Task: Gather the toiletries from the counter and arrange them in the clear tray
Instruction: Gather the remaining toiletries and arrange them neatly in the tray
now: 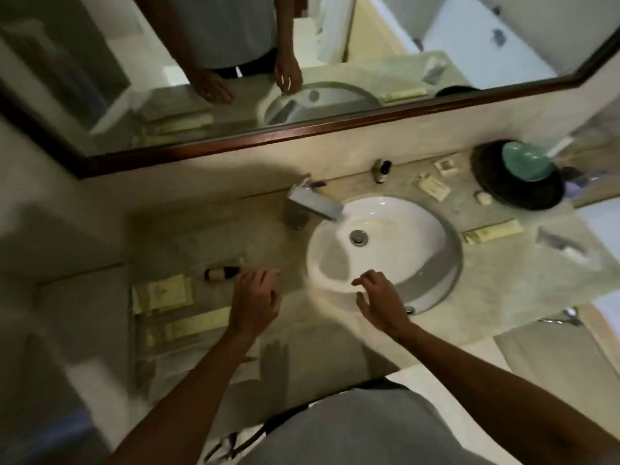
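A clear tray (141, 350) sits on the counter at the left, holding a pale yellow packet (164, 293), a long pale box (191, 325) and a small dark bottle (221, 273) lying on its side. My left hand (255, 303) hovers just right of the bottle, fingers loosely spread, holding nothing. My right hand (379, 297) hangs over the near rim of the sink (436, 263), relaxed and empty. On the right counter lie a long pale tube box (493, 231), a small packet (432, 186), a square packet (446, 166), a round soap (483, 198) and a wrapped item (560, 246). A small bottle (382, 171) stands behind the sink.
A chrome faucet (312, 203) juts over the basin. A black round tray (516, 176) with a teal bowl (526, 161) stands at the back right. A wood-framed mirror (268, 135) runs along the wall. The counter edge is close to my body.
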Demonstrator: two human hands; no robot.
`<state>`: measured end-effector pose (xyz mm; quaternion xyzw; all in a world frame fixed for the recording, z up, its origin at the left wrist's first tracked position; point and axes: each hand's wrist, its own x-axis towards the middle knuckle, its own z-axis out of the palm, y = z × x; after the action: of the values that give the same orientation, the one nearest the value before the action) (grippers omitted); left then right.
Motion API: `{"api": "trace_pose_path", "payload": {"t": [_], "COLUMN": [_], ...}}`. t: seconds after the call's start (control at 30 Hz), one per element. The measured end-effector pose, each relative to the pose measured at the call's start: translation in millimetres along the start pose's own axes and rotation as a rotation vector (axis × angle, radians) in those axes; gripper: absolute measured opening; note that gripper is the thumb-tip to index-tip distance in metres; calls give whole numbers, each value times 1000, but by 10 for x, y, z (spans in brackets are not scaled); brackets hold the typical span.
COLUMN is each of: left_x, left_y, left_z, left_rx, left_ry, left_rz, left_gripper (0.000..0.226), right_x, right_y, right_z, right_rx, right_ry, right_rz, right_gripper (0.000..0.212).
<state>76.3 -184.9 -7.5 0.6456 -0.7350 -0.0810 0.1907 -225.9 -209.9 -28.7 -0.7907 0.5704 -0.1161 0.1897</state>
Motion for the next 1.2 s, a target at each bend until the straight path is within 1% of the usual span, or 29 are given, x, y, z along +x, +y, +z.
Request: {"api": "trace_pose_path", "payload": {"t": [0.07, 0.17, 0.23, 0.33, 0.43, 0.57, 0.63, 0.7, 0.8, 0.87, 0.93, 1.0, 1.07, 1.13, 1.2], "left_x": [178, 428, 599, 894, 1187, 1613, 1837, 2038, 2323, 2496, 2620, 2669, 2660, 2617, 2551], "left_y": [501, 1142, 1526, 2052, 2501, 3063, 3338, 3619, 4008, 4207, 4339, 4427, 4494, 4520, 4493], "left_z": [228, 583, 807, 1085, 1338, 1709, 1899, 2063, 2241, 2367, 2472, 2526, 2546, 2567, 2586], "left_rx": [-66, -113, -145, -133, -130, -121, -90, -76, -54, -32, 0, 4, -6, 39, 54], "left_ry": [-82, -216, -270, -315, -330, -372, -401, -420, -459, -494, -521, -535, -534, -548, -602], "left_rz": [-2, 2, -9, -3, 37, 114, 158, 199, 259, 288, 294, 272, 237, 229, 240], "left_gripper": [41, 47, 50, 53, 54, 56, 56, 55, 55, 63, 65, 57, 42, 32, 26], "right_x": [61, 132, 161, 234, 308, 257, 169, 42, -168, -263, -322, -355, -395, -446, -447], "right_y": [626, 1509, 2063, 2791, 3307, 3857, 4156, 4455, 4682, 4648, 4544, 4450, 4394, 4354, 4321], "right_z": [-255, -721, -1041, -1368, -1512, -1711, -1844, -1947, -1969, -1931, -1905, -1883, -1853, -1819, -1835], "right_rx": [-53, -87, -150, -207, -225, -207, -243, -256, -188, -180, -187, -169, -141, -135, -58], "right_ry": [-15, -26, -34, -54, -65, 45, 53, 25, -7, -4, 12, 35, 71, 95, 148], "right_rz": [110, 338, 456, 515, 528, 608, 645, 716, 782, 722, 628, 590, 594, 578, 620], "right_gripper": [29, 40, 45, 44, 44, 57, 63, 69, 67, 60, 48, 34, 22, 20, 23]}}
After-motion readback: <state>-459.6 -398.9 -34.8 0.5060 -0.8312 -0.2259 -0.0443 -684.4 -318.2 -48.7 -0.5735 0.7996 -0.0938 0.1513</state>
